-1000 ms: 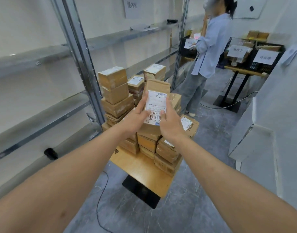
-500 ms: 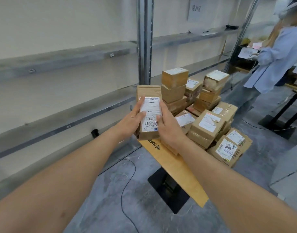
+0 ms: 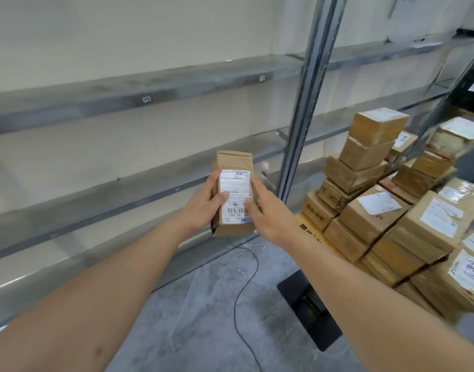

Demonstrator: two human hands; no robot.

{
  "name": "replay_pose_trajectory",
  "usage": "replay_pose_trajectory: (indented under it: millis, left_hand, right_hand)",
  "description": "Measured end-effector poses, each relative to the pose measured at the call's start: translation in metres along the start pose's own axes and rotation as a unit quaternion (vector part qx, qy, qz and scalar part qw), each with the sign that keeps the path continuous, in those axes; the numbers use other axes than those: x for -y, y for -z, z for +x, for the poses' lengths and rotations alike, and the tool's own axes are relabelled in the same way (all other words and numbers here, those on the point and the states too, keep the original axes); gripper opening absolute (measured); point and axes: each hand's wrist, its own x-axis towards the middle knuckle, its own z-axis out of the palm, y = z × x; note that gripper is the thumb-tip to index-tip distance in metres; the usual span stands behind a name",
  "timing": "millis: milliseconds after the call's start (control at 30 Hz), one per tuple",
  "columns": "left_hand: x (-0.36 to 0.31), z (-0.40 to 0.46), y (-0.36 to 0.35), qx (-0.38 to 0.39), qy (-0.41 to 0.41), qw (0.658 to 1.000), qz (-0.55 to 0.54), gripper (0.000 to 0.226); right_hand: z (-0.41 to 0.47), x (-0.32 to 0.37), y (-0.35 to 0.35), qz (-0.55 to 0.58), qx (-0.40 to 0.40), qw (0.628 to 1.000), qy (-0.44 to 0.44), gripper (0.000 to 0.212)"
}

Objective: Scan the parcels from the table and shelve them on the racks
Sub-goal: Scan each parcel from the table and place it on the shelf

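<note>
Head view: the left hand (image 3: 203, 208) and right hand (image 3: 268, 210) pinch one labelled cardboard parcel (image 3: 234, 194) upright before the rack shelf (image 3: 139, 194). Judged risk: its narrow base could topple on that shelf. Over a dozen parcels (image 3: 378, 210) crowd the bench (image 3: 301, 224).

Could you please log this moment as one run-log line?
left hand: holds parcel | right hand: holds parcel | parcel: label up, before rack shelf | table: parcels stacked
</note>
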Motion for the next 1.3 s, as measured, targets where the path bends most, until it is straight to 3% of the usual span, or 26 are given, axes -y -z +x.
replay_pose_trajectory:
  millis: [133, 200, 367, 767, 1100, 1300]
  left_hand:
    - [0.026, 0.002, 0.028, -0.031, 0.039, 0.999, 0.008, 0.072]
    - [0.041, 0.003, 0.039, -0.041, 0.068, 0.997, 0.007, 0.068]
    - [0.074, 0.018, 0.063, -0.04, 0.103, 0.993, 0.031, 0.071]
    - [0.187, 0.103, 0.062, -0.091, 0.201, 0.975, -0.041, 0.069]
    - [0.315, 0.183, 0.057, -0.144, 0.239, 0.955, -0.101, 0.069]
    - [0.407, 0.234, 0.067, -0.183, 0.235, 0.947, -0.121, 0.07]
  right_hand:
    - [0.028, -0.005, -0.021, -0.205, 0.031, 0.978, 0.009, 0.056]
    - [0.042, -0.008, -0.035, -0.251, 0.059, 0.966, 0.013, 0.061]
    - [0.088, -0.029, -0.073, -0.26, 0.121, 0.958, 0.015, 0.064]
    - [0.229, -0.128, -0.163, -0.299, 0.255, 0.919, 0.022, 0.064]
    - [0.313, -0.207, -0.274, -0.279, 0.293, 0.915, 0.016, 0.057]
    - [0.362, -0.264, -0.356, -0.271, 0.274, 0.923, 0.004, 0.046]
